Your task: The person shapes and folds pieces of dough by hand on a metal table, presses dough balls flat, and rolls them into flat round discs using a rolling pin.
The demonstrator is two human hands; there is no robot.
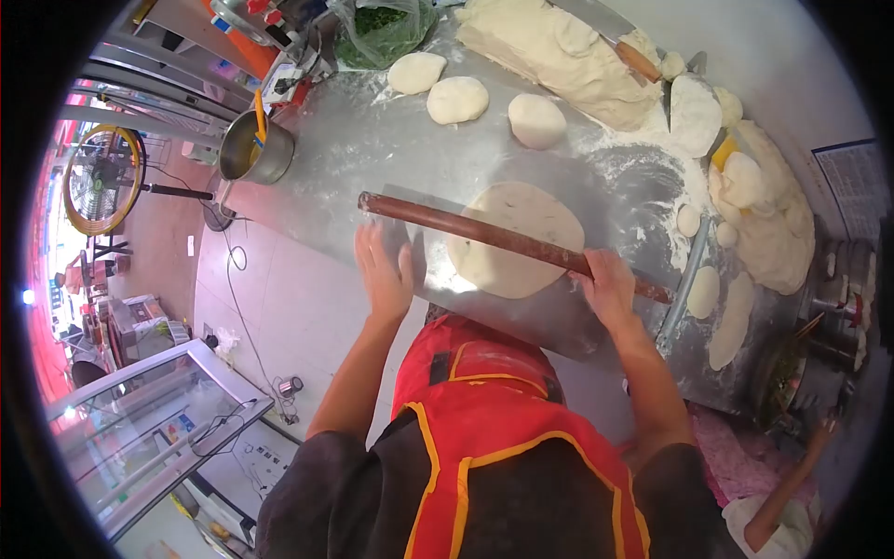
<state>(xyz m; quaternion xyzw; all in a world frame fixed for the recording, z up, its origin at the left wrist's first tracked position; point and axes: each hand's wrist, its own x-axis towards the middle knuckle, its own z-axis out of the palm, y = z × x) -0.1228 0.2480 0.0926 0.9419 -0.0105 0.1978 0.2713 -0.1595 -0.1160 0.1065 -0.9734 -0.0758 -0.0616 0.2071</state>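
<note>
Wooden rolling pin (pixel 475 231) lies across flattened dough round (pixel 507 276)

The right hand (pixel 607 284) grips the pin near its right end. The left hand (pixel 384 275), fingers extended and thumb apart, is just beside the other end; contact is unclear. The dough round lies on the floured metal table (pixel 345 140) near its front edge, three smaller dough pieces (pixel 458 100) beyond it.

So the rolling pin (pixel 447 222) blocks a strip of the dough round (pixel 507 272), and the right hand (pixel 607 291) covers a stretch of that pin. Dark lens rim chops off the glass display case (pixel 144 402) at 8 o'clock and another person (pixel 792 517) around 4. Bag of greens (pixel 386 37), between 11 and 12, runs off the top. Wall sheet (pixel 849 186) near 3 (honestly, I squinted) has print too tiny to read.
</note>
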